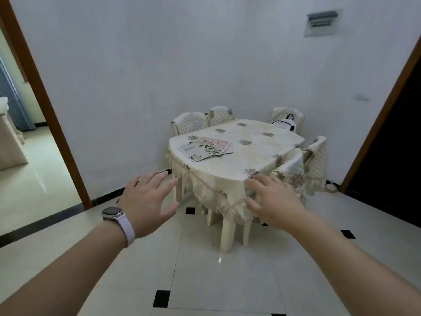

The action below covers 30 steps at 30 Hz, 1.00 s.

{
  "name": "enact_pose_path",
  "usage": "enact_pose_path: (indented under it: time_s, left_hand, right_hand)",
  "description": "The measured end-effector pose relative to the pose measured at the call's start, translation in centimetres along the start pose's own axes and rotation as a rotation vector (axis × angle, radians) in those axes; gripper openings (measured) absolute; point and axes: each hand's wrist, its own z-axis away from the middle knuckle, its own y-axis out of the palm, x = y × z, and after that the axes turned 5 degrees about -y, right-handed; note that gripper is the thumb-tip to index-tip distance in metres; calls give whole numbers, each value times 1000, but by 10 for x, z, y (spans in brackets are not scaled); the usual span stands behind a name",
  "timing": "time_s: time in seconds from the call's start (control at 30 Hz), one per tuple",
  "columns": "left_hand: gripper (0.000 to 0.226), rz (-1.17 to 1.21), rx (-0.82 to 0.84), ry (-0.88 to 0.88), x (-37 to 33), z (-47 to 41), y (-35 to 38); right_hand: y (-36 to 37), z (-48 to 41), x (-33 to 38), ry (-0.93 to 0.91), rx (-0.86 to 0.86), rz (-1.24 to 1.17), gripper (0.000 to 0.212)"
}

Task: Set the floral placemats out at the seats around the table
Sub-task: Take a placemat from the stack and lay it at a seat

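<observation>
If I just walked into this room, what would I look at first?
Probably the two hands stretched out in front: the left hand, with a watch on its wrist, and the right hand, both spread and holding nothing. Behind them, a flowery-covered table stands in the corner with chairs around it. A pile of floral placemats lies near its left end, not yet set out.

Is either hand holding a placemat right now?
No, both the left hand and right hand are open and empty, while the placemats lie stacked on the table.
</observation>
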Motion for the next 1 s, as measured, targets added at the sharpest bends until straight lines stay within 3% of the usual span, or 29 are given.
enact_pose_path:
  time_s: [0.2, 0.4, 0.6, 1.0]
  left_hand:
    - [60, 32, 98, -40, 95, -76, 74]
    - [61, 87, 36, -40, 166, -163, 96]
    - [59, 110, 26, -23, 192, -231, 129]
    - [62, 84, 207, -51, 213, -402, 271]
  right_hand:
    - [37, -136, 44, -32, 89, -2, 55]
    - [25, -244, 55, -9, 40, 11, 57]
    - [41, -313, 40, 15, 35, 12, 55]
    - [166, -488, -53, 55, 153, -126, 50]
